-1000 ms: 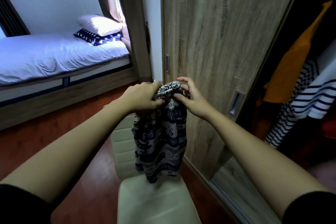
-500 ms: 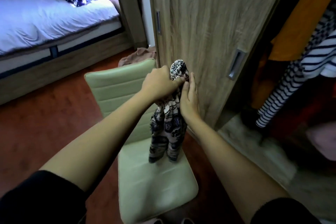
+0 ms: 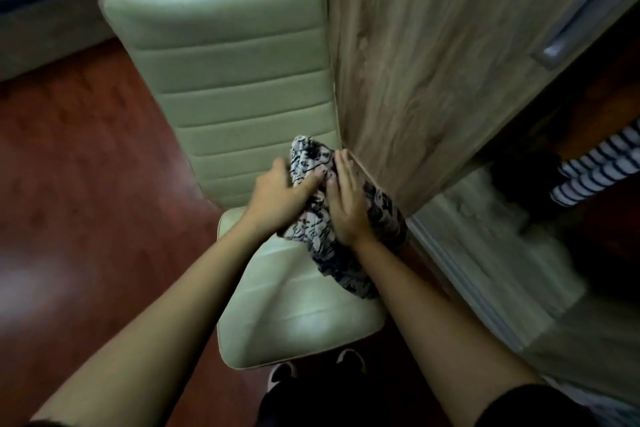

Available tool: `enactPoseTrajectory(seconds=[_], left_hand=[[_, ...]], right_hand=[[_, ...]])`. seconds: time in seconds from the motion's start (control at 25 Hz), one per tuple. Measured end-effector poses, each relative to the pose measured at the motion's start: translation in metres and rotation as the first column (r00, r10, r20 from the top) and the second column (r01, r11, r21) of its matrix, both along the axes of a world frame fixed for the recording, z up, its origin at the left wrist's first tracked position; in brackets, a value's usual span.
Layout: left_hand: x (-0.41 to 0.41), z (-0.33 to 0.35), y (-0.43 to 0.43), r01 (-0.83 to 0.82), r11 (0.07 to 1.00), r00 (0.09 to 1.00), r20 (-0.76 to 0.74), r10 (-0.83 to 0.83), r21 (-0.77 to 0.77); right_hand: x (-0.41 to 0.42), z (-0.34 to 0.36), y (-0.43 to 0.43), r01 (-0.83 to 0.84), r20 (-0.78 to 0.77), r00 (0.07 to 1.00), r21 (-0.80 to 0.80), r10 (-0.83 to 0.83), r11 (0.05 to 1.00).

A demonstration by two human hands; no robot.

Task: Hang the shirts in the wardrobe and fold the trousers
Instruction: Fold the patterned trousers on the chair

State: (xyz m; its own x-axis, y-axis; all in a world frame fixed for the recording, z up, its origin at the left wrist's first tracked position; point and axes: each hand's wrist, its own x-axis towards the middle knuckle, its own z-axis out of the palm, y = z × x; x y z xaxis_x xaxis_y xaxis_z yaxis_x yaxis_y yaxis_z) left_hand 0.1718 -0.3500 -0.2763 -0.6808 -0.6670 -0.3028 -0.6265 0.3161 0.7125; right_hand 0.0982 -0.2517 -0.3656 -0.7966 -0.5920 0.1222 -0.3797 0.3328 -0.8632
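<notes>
The folded black-and-white patterned trousers (image 3: 313, 163) lie bundled at the back of the pale green chair seat (image 3: 294, 315), against the wardrobe door. My left hand (image 3: 278, 196) grips the bundle from the left, thumb behind and fingers laid across the cloth. My right hand (image 3: 346, 208) presses on it from the right with straight fingers. The lower end of the trousers (image 3: 341, 270) trails out toward me between my forearms.
The chair's ribbed backrest (image 3: 225, 80) stands just behind the bundle. The wooden sliding wardrobe door (image 3: 433, 62) with a metal handle (image 3: 581, 21) is close on the right. A striped shirt (image 3: 602, 166) hangs in the open wardrobe. Red-brown floor (image 3: 86, 184) spreads left.
Both hands have come down with the trousers from chest height onto the chair seat. My right hand went from pinching the bundle to pressing flat on it. My view tilted downward.
</notes>
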Motion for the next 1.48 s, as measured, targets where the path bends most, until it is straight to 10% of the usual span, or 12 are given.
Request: enactPoseTrajectory(seconds=[0.2,0.56,0.92,1.12,1.2,1.36,1.48], left_hand=[[0.091,-0.142,-0.066,-0.147,0.987,0.987,0.068,0.142,0.070],[0.193,-0.282,-0.135,-0.270,0.955,0.940,0.249,0.235,0.120],[0.209,-0.312,-0.151,-0.290,0.957,0.899,0.345,0.268,0.011],[0.210,-0.309,-0.153,-0.298,0.953,0.888,0.381,0.257,0.052],[0.206,-0.308,-0.153,-0.316,0.945,0.880,0.400,0.257,0.089],[0.205,-0.312,-0.151,-0.349,0.930,0.872,0.404,0.275,0.120],[0.208,-0.318,-0.145,-0.311,0.948,0.876,0.407,0.260,0.065]], right_hand=[[0.062,-0.134,-0.030,-0.260,0.081,0.966,0.257,0.247,0.931],[0.099,-0.238,0.000,-0.525,0.226,0.805,0.702,0.549,0.481],[0.054,-0.254,0.080,-0.336,-0.204,0.653,0.785,0.730,0.520],[0.040,-0.225,0.065,-0.188,-0.248,0.894,0.547,0.373,0.815],[0.036,-0.216,0.060,-0.283,-0.165,0.890,0.531,0.425,0.799],[0.071,-0.243,0.062,-0.482,-0.239,0.544,0.695,0.804,0.533],[0.075,-0.248,0.059,-0.455,-0.286,0.634,0.613,0.718,0.646]])
